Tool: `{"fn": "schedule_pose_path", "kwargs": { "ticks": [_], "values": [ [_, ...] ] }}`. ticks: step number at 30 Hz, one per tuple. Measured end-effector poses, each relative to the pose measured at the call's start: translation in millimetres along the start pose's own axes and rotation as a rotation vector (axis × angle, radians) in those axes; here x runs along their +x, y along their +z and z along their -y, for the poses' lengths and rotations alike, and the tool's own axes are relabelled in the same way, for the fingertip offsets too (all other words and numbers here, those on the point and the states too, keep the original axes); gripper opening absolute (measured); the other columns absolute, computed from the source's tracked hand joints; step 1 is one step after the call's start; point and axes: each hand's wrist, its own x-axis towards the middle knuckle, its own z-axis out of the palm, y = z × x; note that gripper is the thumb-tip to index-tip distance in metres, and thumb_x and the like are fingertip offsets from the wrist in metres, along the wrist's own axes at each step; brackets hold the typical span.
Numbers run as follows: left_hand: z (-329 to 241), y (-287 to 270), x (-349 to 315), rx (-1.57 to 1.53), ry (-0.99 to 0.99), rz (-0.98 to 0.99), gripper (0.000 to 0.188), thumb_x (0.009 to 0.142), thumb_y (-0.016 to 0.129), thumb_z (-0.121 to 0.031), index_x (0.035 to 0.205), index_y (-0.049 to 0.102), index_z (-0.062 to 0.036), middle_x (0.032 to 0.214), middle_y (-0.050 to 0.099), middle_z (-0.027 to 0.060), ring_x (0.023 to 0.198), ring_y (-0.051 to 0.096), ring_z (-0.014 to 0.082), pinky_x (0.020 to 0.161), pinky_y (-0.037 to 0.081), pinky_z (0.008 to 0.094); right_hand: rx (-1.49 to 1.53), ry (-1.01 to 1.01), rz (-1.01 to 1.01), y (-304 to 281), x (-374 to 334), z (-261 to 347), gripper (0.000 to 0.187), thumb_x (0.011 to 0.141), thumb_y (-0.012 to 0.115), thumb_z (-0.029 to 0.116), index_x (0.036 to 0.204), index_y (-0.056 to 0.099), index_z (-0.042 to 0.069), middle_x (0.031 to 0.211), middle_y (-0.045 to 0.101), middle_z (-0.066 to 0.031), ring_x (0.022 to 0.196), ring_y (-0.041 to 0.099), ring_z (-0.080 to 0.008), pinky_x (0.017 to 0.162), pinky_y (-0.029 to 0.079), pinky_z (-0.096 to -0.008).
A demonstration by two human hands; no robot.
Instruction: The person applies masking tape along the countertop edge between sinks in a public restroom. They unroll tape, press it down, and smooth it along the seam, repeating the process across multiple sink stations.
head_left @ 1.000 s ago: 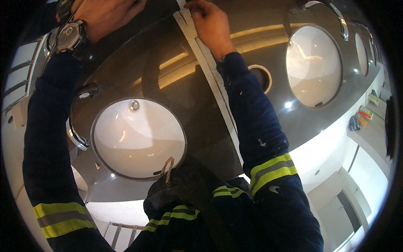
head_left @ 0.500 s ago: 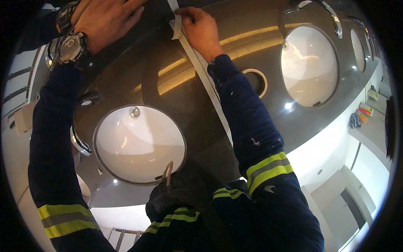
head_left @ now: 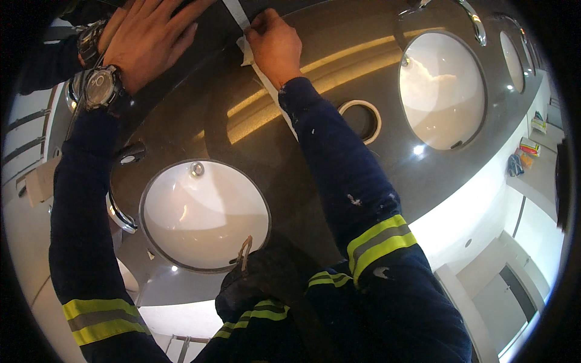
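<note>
My left hand [head_left: 150, 41] lies flat with fingers spread on the dark upright surface behind the counter, a watch on its wrist. A second hand and watch beside it look like its reflection. My right hand [head_left: 276, 48] is closed, thumb and fingertips pinched at the edge of a pale masking tape strip [head_left: 268, 85]. The strip runs down the dark counter, and its lower stretch is hidden beneath my right forearm. A loose, crumpled tape end [head_left: 246, 53] sticks out beside the hand. The strip's upper part [head_left: 235, 11] continues up the surface behind.
A roll of masking tape [head_left: 378, 121] lies on the counter [head_left: 339, 175], right of my forearm. White oval basins [head_left: 206, 206] [head_left: 442, 91] are set in on both sides, with chrome taps [head_left: 121, 215] behind them. Small colourful packages [head_left: 528, 151] sit on a ledge far right.
My right hand and forearm have shifted slightly left and up, and the forearm now covers the strip's lower part. My left hand stays pressed flat. The view has shifted a little.
</note>
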Motion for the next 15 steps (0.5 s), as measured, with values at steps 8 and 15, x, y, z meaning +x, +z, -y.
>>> {"fn": "schedule_pose_path", "kwargs": {
  "ticks": [8, 15],
  "values": [
    [-2.1, -2.0, 0.5, -0.014, 0.001, -0.016, 0.059, 0.082, 0.076, -0.013, 0.139, 0.062, -0.0116, 0.145, 0.051, 0.0172, 0.145, 0.04, 0.0395, 0.12, 0.035, 0.0523, -0.068, 0.067, 0.023, -6.9, 2.6, 5.1, 0.022, 0.086, 0.077, 0.023, 0.1, 0.066, 0.011, 0.088, 0.074, -0.0152, 0.088, 0.072, -0.0388, 0.081, 0.055, -0.049],
    [1.4, -3.2, 0.6, -0.027, 0.018, 0.011, 0.059, 0.083, 0.076, -0.013, 0.14, 0.061, -0.0111, 0.146, 0.051, 0.0177, 0.146, 0.039, 0.0388, 0.122, 0.032, 0.0523, -0.113, 0.079, 0.059, -7.5, 8.0, 2.2, 0.027, 0.086, 0.078, 0.029, 0.101, 0.065, 0.01, 0.094, 0.074, -0.0167, 0.093, 0.071, -0.0405, 0.082, 0.055, -0.0502]
  ]
}}
